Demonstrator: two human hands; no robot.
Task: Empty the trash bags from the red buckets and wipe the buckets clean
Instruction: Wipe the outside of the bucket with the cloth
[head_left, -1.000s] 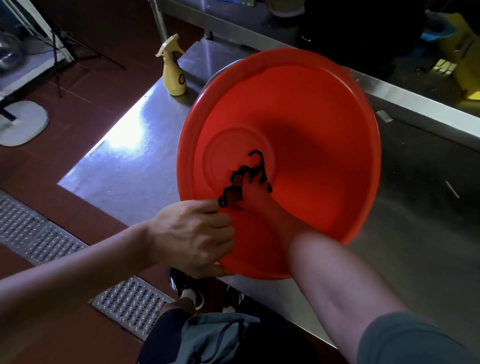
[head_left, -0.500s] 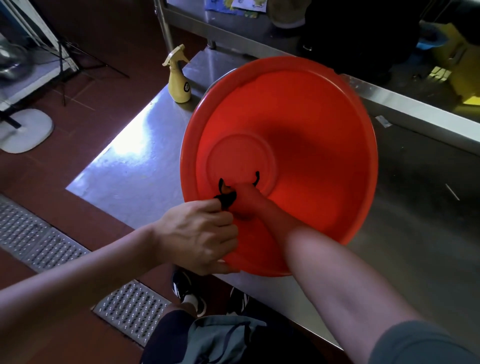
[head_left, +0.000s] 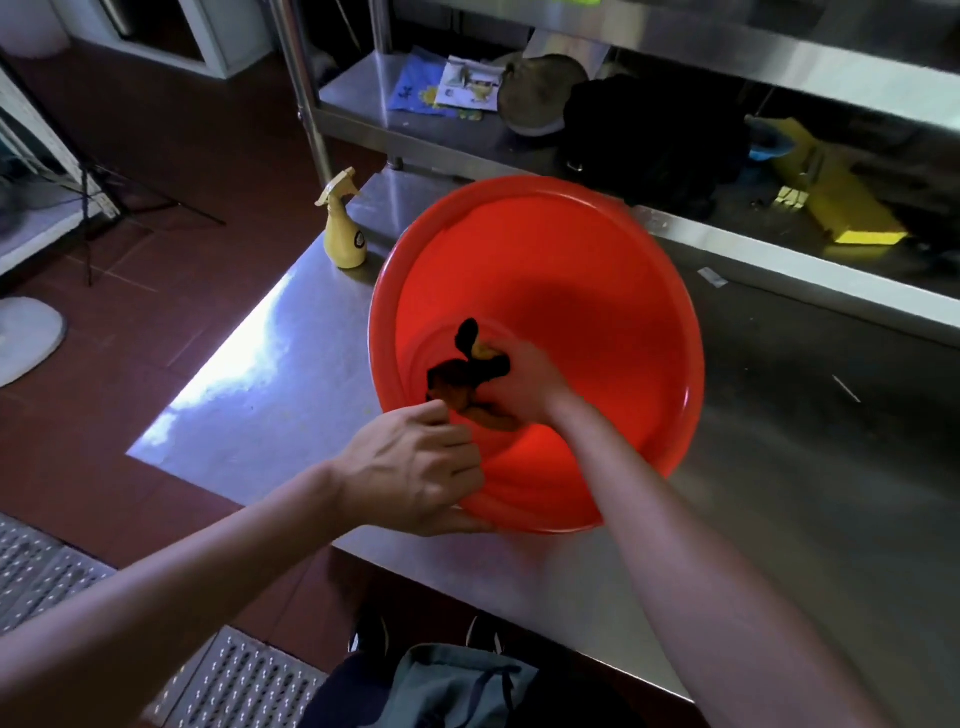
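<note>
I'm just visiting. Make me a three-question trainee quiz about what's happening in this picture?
1. True or false: the left hand grips the rim of the red bucket.
2. What does the right hand hold inside the bucket? A) sponge B) dark cloth C) brush
3. Fill in: the yellow spray bottle stands on the steel ____.

Key: 1 true; 2 B; 3 table.
</note>
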